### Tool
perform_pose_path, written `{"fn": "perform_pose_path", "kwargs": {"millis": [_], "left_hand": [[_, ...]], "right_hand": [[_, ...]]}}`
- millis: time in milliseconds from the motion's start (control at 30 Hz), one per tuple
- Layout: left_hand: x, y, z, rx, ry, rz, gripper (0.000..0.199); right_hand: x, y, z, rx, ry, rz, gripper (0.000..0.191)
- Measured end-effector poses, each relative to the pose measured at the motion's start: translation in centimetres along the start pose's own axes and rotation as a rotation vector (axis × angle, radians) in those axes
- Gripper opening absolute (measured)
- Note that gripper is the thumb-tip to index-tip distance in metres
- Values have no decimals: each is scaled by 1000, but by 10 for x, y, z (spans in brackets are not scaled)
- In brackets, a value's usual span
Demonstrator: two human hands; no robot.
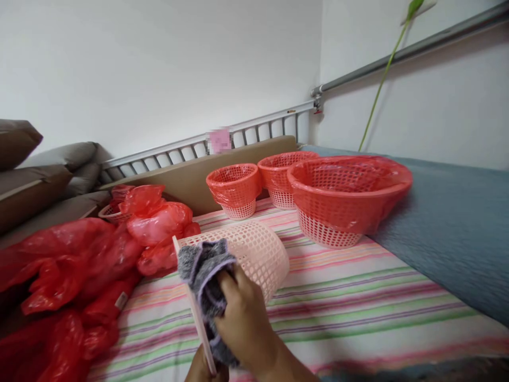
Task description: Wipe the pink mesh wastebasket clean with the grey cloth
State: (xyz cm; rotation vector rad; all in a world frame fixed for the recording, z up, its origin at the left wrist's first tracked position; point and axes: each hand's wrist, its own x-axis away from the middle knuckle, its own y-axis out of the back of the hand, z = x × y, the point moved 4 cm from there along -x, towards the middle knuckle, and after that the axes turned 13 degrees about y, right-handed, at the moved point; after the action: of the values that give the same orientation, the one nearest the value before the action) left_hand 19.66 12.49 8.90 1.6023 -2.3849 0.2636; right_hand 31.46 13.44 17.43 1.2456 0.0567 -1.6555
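Observation:
A pale pink perforated plastic basket (254, 246) lies tilted on its side in front of me, its rim turned left toward me. My left hand (204, 366) grips the lower part of that rim at the bottom of the view; most of its fingers are hidden. Bunched in my right hand (244, 313) is a grey cloth (207, 265) with purple edging, pressed against the rim and mouth of the basket. The inside of the basket is largely covered by the cloth and my hand.
Three baskets lined with red plastic bags, a large one (330, 223), a left one (234, 193) and a rear one (283, 180), stand beyond. Red plastic bags (91, 260) pile up at left near cushions (35, 185). A striped sheet (342, 307) lies beneath.

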Motion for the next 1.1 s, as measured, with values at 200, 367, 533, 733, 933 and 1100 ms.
{"fn": "perform_pose_path", "kwargs": {"millis": [200,367,533,733,933,1100], "left_hand": [[-10,-14,14,66,-62,204,65],[0,-1,-11,22,-77,212,79],[-6,3,-63,333,-25,47,95],[-7,-8,-50,315,11,19,79],[-3,-14,-54,214,-38,9,64],[-4,-9,-50,155,-29,-77,54]], "right_hand": [[-8,38,-115,429,-418,-100,36],[-4,43,-138,503,-449,-101,32],[-5,37,-135,442,-438,-121,32],[-6,29,-129,333,-417,-157,36],[-9,10,-91,243,-266,-166,38],[-4,-6,-35,94,-131,-120,42]]}}
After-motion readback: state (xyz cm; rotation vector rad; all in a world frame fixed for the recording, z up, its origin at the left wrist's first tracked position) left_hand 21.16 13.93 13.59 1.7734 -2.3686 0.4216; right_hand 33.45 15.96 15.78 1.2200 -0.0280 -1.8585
